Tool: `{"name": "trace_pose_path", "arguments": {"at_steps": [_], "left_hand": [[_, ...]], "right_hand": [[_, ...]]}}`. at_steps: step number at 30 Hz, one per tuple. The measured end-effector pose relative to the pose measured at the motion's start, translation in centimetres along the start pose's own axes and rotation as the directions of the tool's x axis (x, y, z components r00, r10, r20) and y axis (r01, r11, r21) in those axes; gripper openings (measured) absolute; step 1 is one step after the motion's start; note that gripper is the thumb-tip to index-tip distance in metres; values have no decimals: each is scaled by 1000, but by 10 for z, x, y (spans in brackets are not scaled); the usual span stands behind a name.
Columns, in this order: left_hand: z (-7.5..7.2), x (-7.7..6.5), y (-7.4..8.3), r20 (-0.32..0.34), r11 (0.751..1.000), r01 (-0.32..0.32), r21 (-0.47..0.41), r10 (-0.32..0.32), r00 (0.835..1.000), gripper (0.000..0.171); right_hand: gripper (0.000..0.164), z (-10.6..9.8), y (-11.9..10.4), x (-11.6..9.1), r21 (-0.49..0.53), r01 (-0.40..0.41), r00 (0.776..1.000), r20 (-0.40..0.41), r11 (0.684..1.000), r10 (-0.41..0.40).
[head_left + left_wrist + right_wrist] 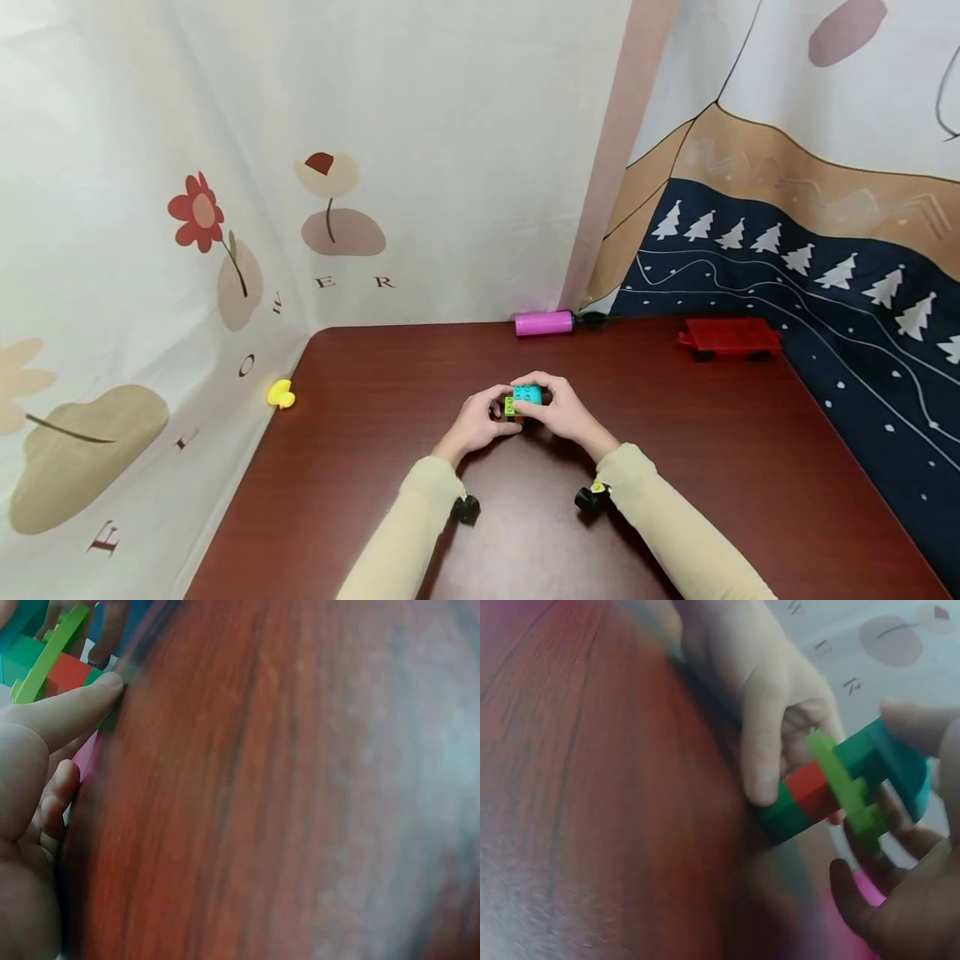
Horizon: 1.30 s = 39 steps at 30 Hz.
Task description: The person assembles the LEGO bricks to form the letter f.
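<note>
Both hands meet over a small stack of toy building bricks near the table's middle in the head view. Lowest in the stack is a green brick [781, 816], then a red brick [812, 792], a lime plate [842, 786] and another green brick [857, 748]. A teal brick [528, 392] with studs sits on top. My left hand [478, 422] holds the stack low down, its thumb against the bottom green brick. From the other side my right hand [566, 408] grips the teal brick between thumb and fingers.
On the dark red wooden table [390, 467], a magenta cylinder [543, 323] with a black end lies at the back edge. A red toy wagon [731, 336] stands back right. The yellow toy duck [281, 394] is at the left edge. Printed fabric [465, 150] hangs behind.
</note>
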<state>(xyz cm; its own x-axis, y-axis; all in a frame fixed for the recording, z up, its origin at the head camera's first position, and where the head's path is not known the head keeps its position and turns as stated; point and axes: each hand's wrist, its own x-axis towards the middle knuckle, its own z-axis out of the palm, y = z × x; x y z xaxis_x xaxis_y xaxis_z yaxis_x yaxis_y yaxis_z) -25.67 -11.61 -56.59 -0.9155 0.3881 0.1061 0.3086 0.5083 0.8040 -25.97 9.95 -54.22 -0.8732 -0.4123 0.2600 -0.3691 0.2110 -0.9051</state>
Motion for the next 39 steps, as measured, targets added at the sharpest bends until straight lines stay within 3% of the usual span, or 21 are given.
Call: {"name": "trace_pose_path", "arguments": {"at_steps": [5,10,18,24,27,31,34,39], "left_hand": [[-2,1,2,-11,999,7,-41,-7,1000,61],[-3,3,4,8,989,12,-146,-11,1000,63],[-5,2,17,-1,973,-3,-231,3,1000,67],[-4,5,26,14,953,-13,-301,18,1000,83],[-4,7,27,6,955,-21,-295,24,1000,86],[-3,5,26,-2,970,17,-241,-18,1000,85],[-2,2,26,-5,979,43,-201,-45,999,85],[-1,0,26,-6,986,21,-164,-22,1000,84]], "right_hand": [[32,-5,-7,5,-128,-30,999,33,991,35],[37,-14,-13,8,-176,-43,999,5,983,44],[35,-31,-20,19,-193,-41,999,20,980,46],[30,-38,-21,28,-163,-73,997,16,984,76],[30,-40,-20,31,-163,-66,998,9,984,68],[28,-39,-16,32,-171,-71,997,10,983,73],[28,-38,-12,31,-172,-102,994,16,980,106],[31,-37,-7,30,-198,-162,985,28,967,170]]}}
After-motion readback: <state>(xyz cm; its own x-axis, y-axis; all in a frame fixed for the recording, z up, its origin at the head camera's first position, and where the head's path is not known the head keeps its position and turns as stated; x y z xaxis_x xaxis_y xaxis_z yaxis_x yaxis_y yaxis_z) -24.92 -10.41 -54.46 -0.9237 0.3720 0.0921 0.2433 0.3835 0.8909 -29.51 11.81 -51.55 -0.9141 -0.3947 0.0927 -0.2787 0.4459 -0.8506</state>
